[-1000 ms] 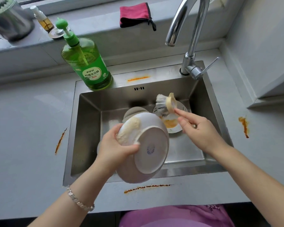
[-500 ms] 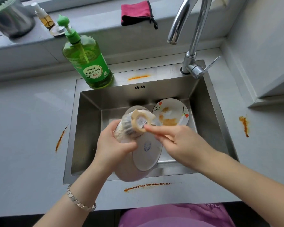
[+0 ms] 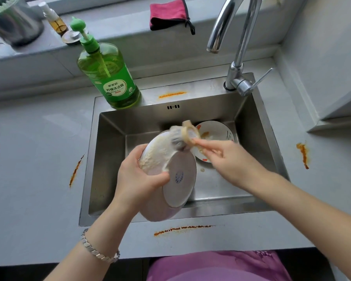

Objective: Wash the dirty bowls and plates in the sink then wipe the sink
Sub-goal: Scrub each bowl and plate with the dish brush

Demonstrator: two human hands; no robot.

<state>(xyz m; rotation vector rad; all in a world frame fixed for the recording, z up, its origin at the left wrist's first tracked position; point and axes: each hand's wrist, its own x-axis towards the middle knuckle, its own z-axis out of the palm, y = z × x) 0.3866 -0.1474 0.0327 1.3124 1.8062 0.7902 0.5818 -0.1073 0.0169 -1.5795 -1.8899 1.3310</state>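
Left hand has its grip wrapped round the rim of the bowl — thumb on the outer wall, bowl tilted with its underside facing up, held over the sink. Right hand pinches the round brush, bristles on the soapy upper wall. Dirty plate lies in the basin behind, back right. My take: turn the bowl in steps under the brush, cover wall and foot ring. Suds look slick — I'd keep the left grip tight, bowl low. Tap isn't running; rinse not yet done.
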